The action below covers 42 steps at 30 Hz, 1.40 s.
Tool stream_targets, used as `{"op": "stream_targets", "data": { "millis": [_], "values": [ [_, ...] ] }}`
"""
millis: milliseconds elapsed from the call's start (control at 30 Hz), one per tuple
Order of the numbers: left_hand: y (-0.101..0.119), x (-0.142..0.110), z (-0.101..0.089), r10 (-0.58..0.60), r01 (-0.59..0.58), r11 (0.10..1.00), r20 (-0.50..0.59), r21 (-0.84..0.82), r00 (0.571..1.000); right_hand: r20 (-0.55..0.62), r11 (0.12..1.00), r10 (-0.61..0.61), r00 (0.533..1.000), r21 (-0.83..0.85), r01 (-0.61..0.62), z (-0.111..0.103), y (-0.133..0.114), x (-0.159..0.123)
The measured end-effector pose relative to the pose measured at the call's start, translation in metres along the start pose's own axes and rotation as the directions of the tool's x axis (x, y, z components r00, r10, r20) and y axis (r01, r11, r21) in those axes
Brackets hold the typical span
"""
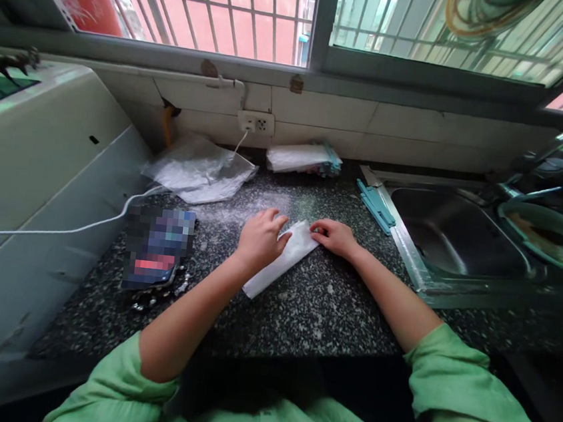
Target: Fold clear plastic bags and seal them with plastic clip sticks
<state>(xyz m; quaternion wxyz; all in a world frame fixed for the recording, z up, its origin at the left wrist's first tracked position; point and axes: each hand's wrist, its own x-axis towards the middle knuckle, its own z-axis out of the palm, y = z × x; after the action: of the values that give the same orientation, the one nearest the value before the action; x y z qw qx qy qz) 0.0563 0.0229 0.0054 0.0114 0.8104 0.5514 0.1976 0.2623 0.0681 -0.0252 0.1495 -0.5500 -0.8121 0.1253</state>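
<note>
A flat, white, oblong packet [284,258] lies slantwise on the counter between my hands; whether it is paper or thin plastic, I cannot tell. My left hand [263,234] hovers over its left side, thumb and fingers apart. At the packet's upper right corner, my right hand [334,237] has its fingers curled in and pinches the edge. Behind them, against the wall, rests a stack of similar white packets [297,157] with light-blue ends. Several light-blue strips [376,206] lie beside the sink.
A clear plastic bag [205,173] with white contents sits at the back left. A blurred phone [159,252] lies left, near a white cable [84,222] running to the wall socket [256,124]. On the right are a steel sink [403,250] and a green basket [557,263].
</note>
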Motion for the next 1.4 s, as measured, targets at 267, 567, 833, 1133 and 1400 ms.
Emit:
{"op": "stream_targets", "data": {
  "millis": [267, 567, 833, 1133, 1400],
  "values": [
    [-0.001, -0.013, 0.016, -0.079, 0.066, 0.996, 0.241, 0.060, 0.967, -0.093, 0.989, 0.149, 0.984, 0.011, -0.149, -0.001, -0.005, -0.006],
    [0.010, -0.020, 0.017, -0.111, 0.113, 0.994, 0.295, 0.010, 0.949, -0.066, 0.942, 0.318, 0.946, -0.091, -0.323, -0.006, -0.017, -0.013],
    [0.017, -0.025, 0.021, -0.058, 0.081, 0.995, 0.319, -0.059, 0.946, 0.001, 0.912, 0.398, 0.917, -0.112, -0.395, -0.005, -0.037, -0.007],
    [0.020, -0.025, 0.020, -0.066, 0.073, 0.997, 0.357, -0.007, 0.932, 0.096, 0.900, 0.433, 0.896, -0.103, -0.424, 0.001, -0.055, 0.005],
    [-0.016, -0.004, 0.024, -0.335, 0.317, 0.869, 0.020, -0.379, 0.942, -0.242, 0.979, 0.148, 0.959, 0.173, -0.108, 0.013, -0.046, -0.006]
  ]
}}
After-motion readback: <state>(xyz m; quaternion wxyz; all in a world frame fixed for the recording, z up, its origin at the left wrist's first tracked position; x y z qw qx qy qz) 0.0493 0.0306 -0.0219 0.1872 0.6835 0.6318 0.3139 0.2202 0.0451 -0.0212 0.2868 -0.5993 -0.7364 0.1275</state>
